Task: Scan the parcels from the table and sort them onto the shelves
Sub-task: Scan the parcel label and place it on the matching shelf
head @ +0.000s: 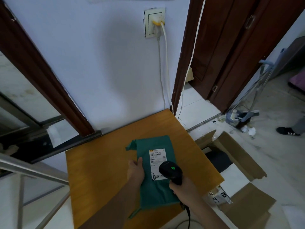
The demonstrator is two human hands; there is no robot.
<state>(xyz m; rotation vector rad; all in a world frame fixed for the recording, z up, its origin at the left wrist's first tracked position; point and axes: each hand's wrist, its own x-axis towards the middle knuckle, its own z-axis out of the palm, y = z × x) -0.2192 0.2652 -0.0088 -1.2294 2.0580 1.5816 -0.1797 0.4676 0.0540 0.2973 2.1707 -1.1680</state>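
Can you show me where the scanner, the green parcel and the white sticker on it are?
scanner [170, 173]: head view, on its black head beside the green light.
green parcel [155, 190]: head view, on its bare lower half.
white sticker [157, 160]: head view, under the barcode.

A home hallway; wooden doors [234, 47], tiled floor [194, 103], wall socket [154, 22].

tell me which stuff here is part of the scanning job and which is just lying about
Job: green parcel with label, barcode scanner, wooden table, left hand, right hand.

Lying about: open cardboard box, wall socket, mop bucket.
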